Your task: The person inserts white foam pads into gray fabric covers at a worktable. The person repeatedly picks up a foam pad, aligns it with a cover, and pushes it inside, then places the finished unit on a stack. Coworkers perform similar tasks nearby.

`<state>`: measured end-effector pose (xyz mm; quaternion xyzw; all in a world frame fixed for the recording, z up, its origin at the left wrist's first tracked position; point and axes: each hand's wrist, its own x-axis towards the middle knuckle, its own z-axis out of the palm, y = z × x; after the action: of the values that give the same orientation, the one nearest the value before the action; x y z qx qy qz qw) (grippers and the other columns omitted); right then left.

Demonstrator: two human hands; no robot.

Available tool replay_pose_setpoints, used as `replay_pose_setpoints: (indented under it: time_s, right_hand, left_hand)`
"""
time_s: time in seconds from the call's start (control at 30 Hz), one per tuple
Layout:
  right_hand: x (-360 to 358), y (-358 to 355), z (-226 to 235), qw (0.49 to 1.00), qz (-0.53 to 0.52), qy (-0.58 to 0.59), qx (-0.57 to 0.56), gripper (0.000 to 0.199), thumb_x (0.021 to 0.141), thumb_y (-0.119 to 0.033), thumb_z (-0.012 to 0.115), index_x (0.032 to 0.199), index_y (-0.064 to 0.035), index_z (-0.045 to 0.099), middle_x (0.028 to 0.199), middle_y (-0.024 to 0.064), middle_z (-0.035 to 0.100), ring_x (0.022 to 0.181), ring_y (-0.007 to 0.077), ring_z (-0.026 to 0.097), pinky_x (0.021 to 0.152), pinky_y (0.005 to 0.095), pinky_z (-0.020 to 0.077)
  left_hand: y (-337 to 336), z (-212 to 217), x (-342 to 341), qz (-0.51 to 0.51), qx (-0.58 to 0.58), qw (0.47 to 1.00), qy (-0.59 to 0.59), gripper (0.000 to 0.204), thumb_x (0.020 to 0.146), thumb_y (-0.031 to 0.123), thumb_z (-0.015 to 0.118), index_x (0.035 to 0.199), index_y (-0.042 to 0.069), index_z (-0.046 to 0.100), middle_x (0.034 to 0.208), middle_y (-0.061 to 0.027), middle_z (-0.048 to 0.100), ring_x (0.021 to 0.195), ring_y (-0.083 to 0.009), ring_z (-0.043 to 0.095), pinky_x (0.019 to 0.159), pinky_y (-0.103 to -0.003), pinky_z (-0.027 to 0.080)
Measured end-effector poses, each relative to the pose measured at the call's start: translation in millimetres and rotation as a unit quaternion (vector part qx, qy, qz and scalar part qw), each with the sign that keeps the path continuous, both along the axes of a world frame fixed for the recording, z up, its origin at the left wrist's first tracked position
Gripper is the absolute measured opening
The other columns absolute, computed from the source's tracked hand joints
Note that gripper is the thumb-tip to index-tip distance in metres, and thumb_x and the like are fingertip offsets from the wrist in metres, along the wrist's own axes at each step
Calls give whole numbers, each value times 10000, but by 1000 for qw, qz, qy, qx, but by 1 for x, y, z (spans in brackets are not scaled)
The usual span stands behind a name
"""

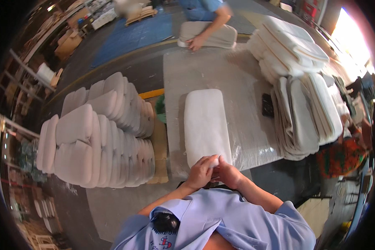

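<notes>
A long white cushion (206, 125) with rounded corners lies lengthwise on the table in front of me, its near end toward my body. My left hand (200, 171) is closed at that near end, fingers curled at the edge. Right beside it, my right hand (229, 173) is also closed on the same end, thumb raised. A small bit of white material shows between the two hands. My fingers partly hide the cushion's near edge, and what lies under them cannot be made out.
The table (250, 112) has a shiny wrapped top. Tall stacks of cushions (108, 137) stand on my left. Folded white covers (291, 50) and more grey-white covers (296, 121) pile up on the right, near a dark object (267, 105). Across the table, a person handles another cushion (216, 35).
</notes>
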<state>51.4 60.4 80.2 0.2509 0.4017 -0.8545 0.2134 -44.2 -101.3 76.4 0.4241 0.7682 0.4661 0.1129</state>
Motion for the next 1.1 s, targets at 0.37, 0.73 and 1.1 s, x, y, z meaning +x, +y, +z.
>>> replay_pose_setpoints:
  time_s: [0.37,0.73,1.1]
  right_hand:
    - [-172,31,-10,596,115,126,785,757,1030,-498,635,1651,-141,387,1718,279,248,1597,508,184,1217,733,227]
    - [-218,33,-78,546,168,88,816,827,983,-532,591,1690,-177,348,1774,260,134,1635,503,70,1261,719,40]
    - [-215,43,-96,563,160,75,807,791,974,-648,544,1618,-193,477,1748,269,215,1615,522,136,1269,692,26]
  left_hand:
    - [-95,-33,-115,310,116,821,-466,393,1062,14,504,1391,142,678,1128,-92,648,789,-168,652,663,-346,637]
    - [-81,-132,-351,329,183,817,-436,568,1005,124,587,1569,81,533,1418,-121,607,1215,-239,621,1063,-359,498]
    - [70,-275,-528,215,8,854,-474,472,1053,320,518,1410,18,586,1384,-240,663,1264,-386,631,1050,-447,481]
